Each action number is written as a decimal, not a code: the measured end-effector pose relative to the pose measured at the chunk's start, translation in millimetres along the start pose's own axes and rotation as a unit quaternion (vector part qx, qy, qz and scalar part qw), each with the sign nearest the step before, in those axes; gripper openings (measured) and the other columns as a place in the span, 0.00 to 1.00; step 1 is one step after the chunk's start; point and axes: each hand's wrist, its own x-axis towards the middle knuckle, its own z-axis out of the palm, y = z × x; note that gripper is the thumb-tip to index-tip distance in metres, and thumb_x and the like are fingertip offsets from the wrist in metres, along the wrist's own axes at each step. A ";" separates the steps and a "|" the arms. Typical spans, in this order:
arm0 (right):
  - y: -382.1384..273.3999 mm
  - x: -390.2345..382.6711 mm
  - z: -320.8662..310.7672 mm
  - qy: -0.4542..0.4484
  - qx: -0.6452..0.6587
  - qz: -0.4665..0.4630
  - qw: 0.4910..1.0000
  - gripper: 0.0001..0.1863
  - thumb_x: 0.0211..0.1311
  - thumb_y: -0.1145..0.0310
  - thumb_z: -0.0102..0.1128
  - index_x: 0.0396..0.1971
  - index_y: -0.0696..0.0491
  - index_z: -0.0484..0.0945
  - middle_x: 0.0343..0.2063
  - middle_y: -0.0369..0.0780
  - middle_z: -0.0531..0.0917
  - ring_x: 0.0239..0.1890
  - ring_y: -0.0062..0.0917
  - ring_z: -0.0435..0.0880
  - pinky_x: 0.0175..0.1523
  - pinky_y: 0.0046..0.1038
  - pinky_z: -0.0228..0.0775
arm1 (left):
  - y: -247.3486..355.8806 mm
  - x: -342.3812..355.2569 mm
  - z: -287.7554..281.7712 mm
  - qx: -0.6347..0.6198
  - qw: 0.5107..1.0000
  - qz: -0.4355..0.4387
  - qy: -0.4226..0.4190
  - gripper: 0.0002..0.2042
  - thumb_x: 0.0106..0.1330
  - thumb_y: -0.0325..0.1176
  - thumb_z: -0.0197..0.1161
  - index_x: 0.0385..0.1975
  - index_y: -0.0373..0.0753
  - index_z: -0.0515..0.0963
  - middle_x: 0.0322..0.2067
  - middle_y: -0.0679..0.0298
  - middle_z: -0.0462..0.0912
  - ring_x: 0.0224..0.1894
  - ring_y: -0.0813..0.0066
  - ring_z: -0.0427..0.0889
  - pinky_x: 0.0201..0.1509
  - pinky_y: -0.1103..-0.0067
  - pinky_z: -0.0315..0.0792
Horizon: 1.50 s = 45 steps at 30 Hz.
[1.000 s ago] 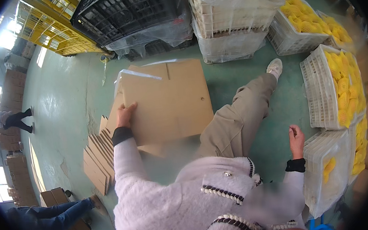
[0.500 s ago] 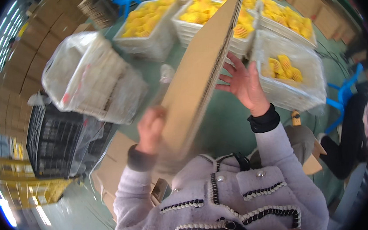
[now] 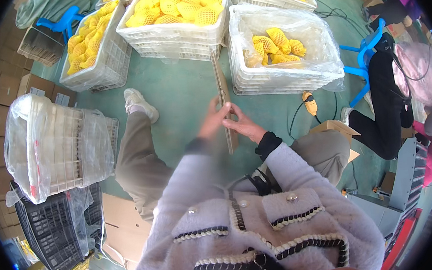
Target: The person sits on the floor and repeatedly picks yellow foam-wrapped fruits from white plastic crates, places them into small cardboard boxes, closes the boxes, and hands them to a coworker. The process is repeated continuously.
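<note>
A flat piece of brown cardboard, apparently a folded carton (image 3: 220, 78), stands nearly edge-on in front of my chest, its far end toward the crates. Closed on its left side is my left hand (image 3: 214, 119), somewhat blurred. From the other side my right hand (image 3: 247, 126) grips it with thumb and fingers, and the fingertips of the two hands nearly meet at the board. Part of the lower board is hidden behind my hands.
Beyond my hands stand white crates (image 3: 176, 38) of yellow net-wrapped fruit and a lined crate (image 3: 288, 80) holding several pieces. At left are a plastic-draped crate (image 3: 55, 149) and black crate (image 3: 49, 226). A yellow power socket (image 3: 310, 104) lies near a blue stool (image 3: 365, 52) and another person.
The cardboard has swung from a tilted, broad-side view to nearly edge-on. My right hand, open and apart before, has closed on it. My view has also shifted, showing my legs.
</note>
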 end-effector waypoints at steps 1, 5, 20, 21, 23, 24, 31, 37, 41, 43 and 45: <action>-2.0 2.8 -2.4 0.009 -0.018 -0.040 0.999 0.50 0.53 0.48 0.69 0.69 0.54 0.50 0.64 0.47 0.60 0.69 0.37 0.57 0.69 0.36 0.53 | 2.3 10.9 0.0 0.025 0.998 0.027 -0.046 0.39 0.67 0.54 0.57 0.69 0.40 0.48 0.61 0.50 0.64 0.64 0.62 0.65 0.64 0.69 0.62; -2.7 6.0 -15.6 0.052 -0.026 -0.069 0.996 0.50 0.46 0.55 0.73 0.67 0.53 0.54 0.64 0.46 0.62 0.67 0.38 0.61 0.67 0.37 0.56 | -8.9 31.4 -1.0 0.063 0.998 0.022 -0.005 0.40 0.66 0.53 0.59 0.70 0.41 0.46 0.59 0.48 0.67 0.58 0.63 0.72 0.61 0.70 0.65; -66.4 -32.5 -49.2 0.271 -0.332 0.088 0.899 0.25 0.46 0.77 0.58 0.48 0.63 0.64 0.33 0.55 0.82 0.40 0.47 0.82 0.45 0.43 0.74 | 14.2 -18.8 -88.7 0.295 0.939 -0.082 0.154 0.32 0.52 0.15 0.47 0.62 0.39 0.65 0.33 0.50 0.82 0.37 0.59 0.85 0.27 0.72 0.79; -50.4 -40.4 -47.7 0.309 -0.392 0.064 0.864 0.25 0.47 0.76 0.58 0.48 0.63 0.64 0.33 0.54 0.82 0.40 0.46 0.82 0.45 0.42 0.75 | -3.6 -24.9 -89.9 0.410 0.888 -0.061 0.200 0.29 0.53 0.16 0.51 0.59 0.39 0.68 0.38 0.48 0.81 0.42 0.54 0.82 0.39 0.68 0.77; -31.1 -46.2 -58.6 0.336 -0.469 0.070 0.814 0.27 0.47 0.76 0.60 0.50 0.62 0.63 0.33 0.53 0.82 0.40 0.45 0.83 0.44 0.42 0.75 | -27.6 -31.7 -97.3 0.518 0.809 0.017 0.275 0.25 0.55 0.17 0.54 0.55 0.37 0.72 0.43 0.46 0.80 0.47 0.48 0.80 0.50 0.64 0.75; -23.1 -46.3 -61.1 0.327 -0.486 0.105 0.804 0.29 0.47 0.75 0.60 0.51 0.62 0.62 0.33 0.53 0.82 0.40 0.45 0.83 0.44 0.42 0.75 | -35.7 -34.1 -95.3 0.516 0.808 0.032 0.282 0.24 0.55 0.18 0.54 0.55 0.37 0.72 0.42 0.46 0.80 0.48 0.48 0.79 0.50 0.64 0.75; -33.9 -10.3 -22.8 0.257 -0.526 0.003 0.811 0.38 0.45 0.77 0.60 0.61 0.64 0.59 0.33 0.52 0.82 0.39 0.47 0.82 0.44 0.43 0.74 | 33.9 -15.8 1.6 0.395 0.825 0.341 0.219 0.36 0.55 0.28 0.65 0.65 0.37 0.57 0.60 0.44 0.64 0.62 0.47 0.65 0.64 0.62 0.63; -63.0 4.0 -54.9 0.219 -0.576 -0.019 0.787 0.31 0.44 0.80 0.57 0.55 0.59 0.66 0.29 0.56 0.80 0.39 0.50 0.80 0.45 0.46 0.71 | 60.7 -8.8 -4.5 0.449 0.876 0.157 0.075 0.45 0.46 0.18 0.59 0.69 0.35 0.47 0.63 0.43 0.59 0.68 0.46 0.55 0.69 0.64 0.57; -69.9 30.0 -94.3 0.196 -0.518 -0.130 0.822 0.30 0.43 0.83 0.53 0.53 0.58 0.68 0.29 0.57 0.80 0.38 0.53 0.78 0.44 0.47 0.69 | 24.1 -27.2 -36.3 0.253 0.958 0.124 -0.052 0.43 0.47 0.18 0.57 0.69 0.34 0.47 0.62 0.42 0.63 0.69 0.47 0.54 0.70 0.66 0.55; -72.3 41.3 -97.1 0.173 -0.530 -0.158 0.815 0.30 0.43 0.85 0.51 0.53 0.57 0.68 0.29 0.57 0.80 0.37 0.54 0.78 0.42 0.46 0.68 | 14.1 -20.5 -37.7 0.334 0.934 0.126 0.015 0.43 0.48 0.19 0.58 0.69 0.35 0.47 0.63 0.42 0.60 0.69 0.47 0.52 0.71 0.63 0.53; -76.8 45.6 -93.2 0.139 -0.538 -0.127 0.822 0.30 0.44 0.85 0.50 0.53 0.57 0.68 0.30 0.56 0.79 0.39 0.54 0.77 0.42 0.47 0.67 | 19.2 5.3 -34.8 0.430 0.875 0.214 0.067 0.42 0.49 0.21 0.59 0.68 0.35 0.48 0.64 0.42 0.59 0.69 0.47 0.52 0.70 0.61 0.53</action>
